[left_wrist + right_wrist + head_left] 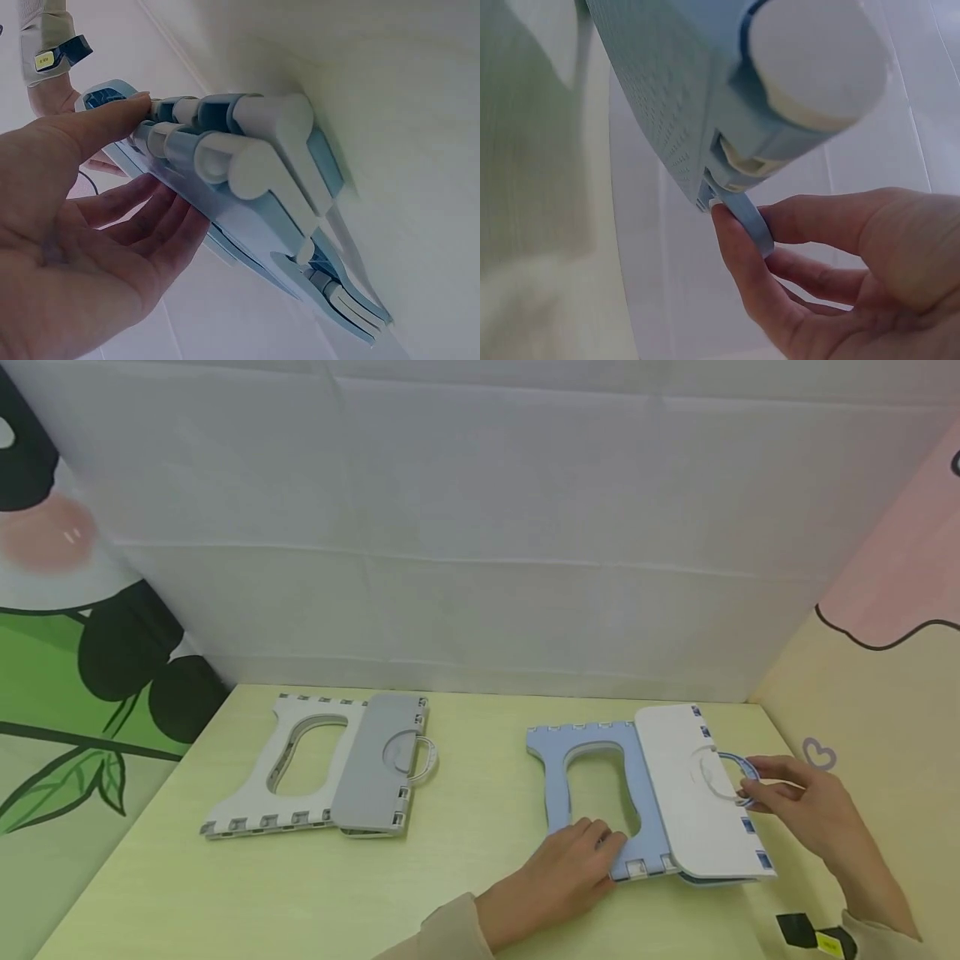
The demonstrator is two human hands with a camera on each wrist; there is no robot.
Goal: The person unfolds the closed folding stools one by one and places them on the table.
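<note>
A blue-and-white folding stool, folded flat, lies on the right half of the table. My left hand grips the near edge of its blue leg panel. In the left wrist view, the left thumb lies along the hinged edge and the fingers reach around the panel's side. My right hand pinches the blue carry handle, a loop standing out from the white seat panel. The right wrist view shows the handle between the right thumb and fingers.
A second folding stool, white and grey, lies folded flat on the left of the pale yellow table, its loop handle facing right. A white sheet hangs behind. Walls with painted cartoon shapes border both sides.
</note>
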